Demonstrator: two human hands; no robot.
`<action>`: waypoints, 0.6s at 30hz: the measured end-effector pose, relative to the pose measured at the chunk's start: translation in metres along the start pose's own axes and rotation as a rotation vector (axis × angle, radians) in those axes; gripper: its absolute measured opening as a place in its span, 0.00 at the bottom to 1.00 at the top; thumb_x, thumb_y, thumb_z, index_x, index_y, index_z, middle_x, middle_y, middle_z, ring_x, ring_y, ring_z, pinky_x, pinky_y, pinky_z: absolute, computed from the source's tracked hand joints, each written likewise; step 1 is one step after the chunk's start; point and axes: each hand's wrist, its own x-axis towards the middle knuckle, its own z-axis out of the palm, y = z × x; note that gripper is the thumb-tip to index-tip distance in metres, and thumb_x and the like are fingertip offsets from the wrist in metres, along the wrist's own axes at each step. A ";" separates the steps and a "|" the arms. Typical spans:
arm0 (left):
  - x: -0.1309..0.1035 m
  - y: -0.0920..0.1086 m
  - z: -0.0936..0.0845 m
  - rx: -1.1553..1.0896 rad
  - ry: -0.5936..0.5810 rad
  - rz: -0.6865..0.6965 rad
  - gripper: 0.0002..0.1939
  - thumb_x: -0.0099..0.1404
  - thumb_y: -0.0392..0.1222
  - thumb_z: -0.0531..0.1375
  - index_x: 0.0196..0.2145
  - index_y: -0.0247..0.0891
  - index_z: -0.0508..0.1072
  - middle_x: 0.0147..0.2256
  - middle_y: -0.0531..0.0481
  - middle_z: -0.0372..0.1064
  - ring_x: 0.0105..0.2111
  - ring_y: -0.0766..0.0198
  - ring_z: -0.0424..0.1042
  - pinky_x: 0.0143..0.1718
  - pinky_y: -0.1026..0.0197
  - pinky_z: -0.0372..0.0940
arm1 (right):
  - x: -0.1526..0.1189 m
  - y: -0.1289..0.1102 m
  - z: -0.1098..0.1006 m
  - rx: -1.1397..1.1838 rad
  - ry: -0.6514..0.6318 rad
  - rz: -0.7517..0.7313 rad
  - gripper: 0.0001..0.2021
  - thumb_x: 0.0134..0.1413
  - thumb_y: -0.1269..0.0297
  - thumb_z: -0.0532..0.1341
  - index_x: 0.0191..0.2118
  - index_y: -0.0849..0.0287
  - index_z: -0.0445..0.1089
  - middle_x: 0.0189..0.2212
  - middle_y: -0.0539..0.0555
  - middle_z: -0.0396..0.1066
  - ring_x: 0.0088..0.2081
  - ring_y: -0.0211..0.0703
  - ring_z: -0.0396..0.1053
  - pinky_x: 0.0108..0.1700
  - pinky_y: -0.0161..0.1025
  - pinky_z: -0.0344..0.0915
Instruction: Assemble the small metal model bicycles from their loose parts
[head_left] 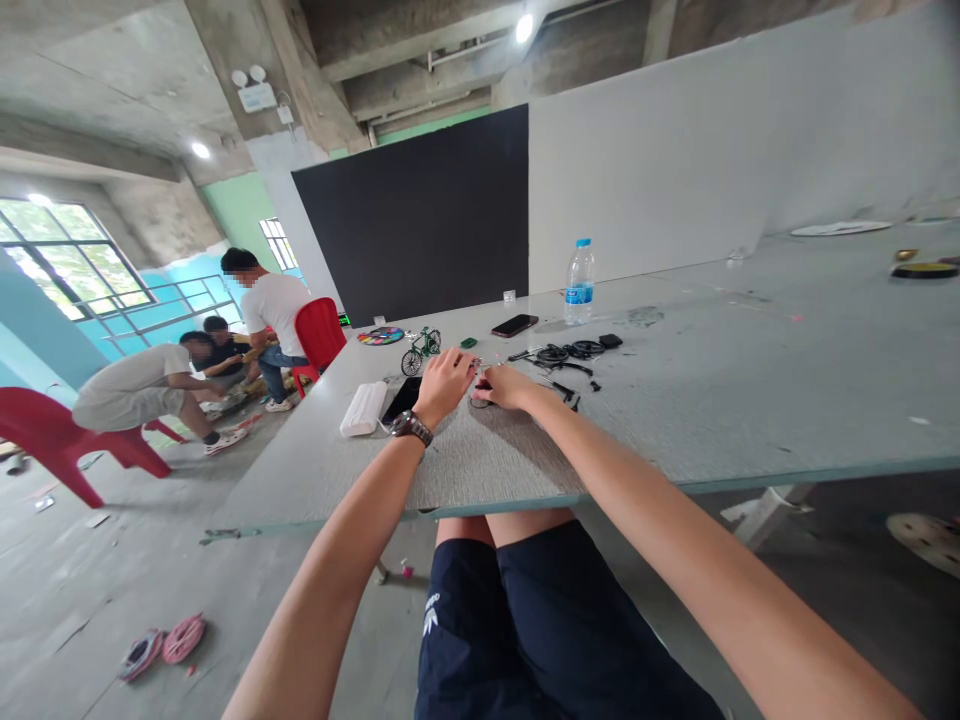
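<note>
My left hand (445, 383) and my right hand (510, 386) meet over the grey table (645, 400). Their fingers are bent around a small dark piece (482, 385), mostly covered by the fingers, whose kind I cannot make out. Just past the left hand stands a small green model bicycle (420, 350) with black wheels. To the right of my right hand lie several loose black parts, among them thin rings like small wheels (553, 354) and a slim curved piece (574, 367).
A white box-like device (365, 409) and a dark phone (403, 399) lie left of my hands. Farther back are another phone (515, 325), a water bottle (580, 285) and a colourful disc (381, 336). Other people sit at the left near red chairs (321, 340).
</note>
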 end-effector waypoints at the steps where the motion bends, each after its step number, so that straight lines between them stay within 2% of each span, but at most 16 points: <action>1: 0.000 0.000 0.000 -0.001 -0.001 -0.001 0.12 0.74 0.44 0.52 0.46 0.38 0.73 0.42 0.42 0.70 0.43 0.56 0.70 0.45 0.56 0.63 | 0.000 0.000 0.000 0.005 0.011 0.003 0.11 0.62 0.58 0.61 0.34 0.59 0.75 0.33 0.59 0.78 0.34 0.47 0.73 0.35 0.37 0.58; 7: 0.000 -0.003 0.002 -0.065 0.006 -0.011 0.11 0.74 0.44 0.53 0.46 0.38 0.72 0.42 0.42 0.69 0.44 0.56 0.70 0.46 0.57 0.64 | -0.003 -0.005 -0.005 0.038 0.061 0.014 0.12 0.65 0.59 0.58 0.41 0.60 0.76 0.37 0.62 0.78 0.39 0.49 0.74 0.41 0.37 0.61; 10: -0.001 -0.005 0.004 -0.125 0.015 -0.030 0.09 0.73 0.42 0.54 0.45 0.38 0.72 0.42 0.42 0.69 0.43 0.56 0.71 0.46 0.57 0.64 | -0.005 -0.008 -0.009 0.067 0.116 -0.017 0.12 0.65 0.60 0.57 0.44 0.57 0.76 0.40 0.60 0.79 0.41 0.50 0.74 0.44 0.38 0.62; 13: -0.002 -0.007 0.008 -0.167 0.028 -0.088 0.08 0.72 0.42 0.55 0.44 0.39 0.72 0.41 0.42 0.69 0.42 0.57 0.71 0.45 0.57 0.64 | -0.007 -0.010 -0.012 0.115 0.173 -0.084 0.11 0.65 0.63 0.56 0.43 0.56 0.76 0.41 0.58 0.80 0.41 0.50 0.75 0.45 0.41 0.63; 18: -0.004 -0.011 0.013 -0.258 0.066 -0.209 0.10 0.73 0.44 0.55 0.45 0.38 0.72 0.41 0.43 0.70 0.41 0.57 0.71 0.44 0.58 0.65 | -0.011 -0.013 -0.014 0.186 0.199 -0.108 0.10 0.65 0.61 0.58 0.39 0.58 0.76 0.39 0.57 0.80 0.39 0.49 0.75 0.45 0.42 0.63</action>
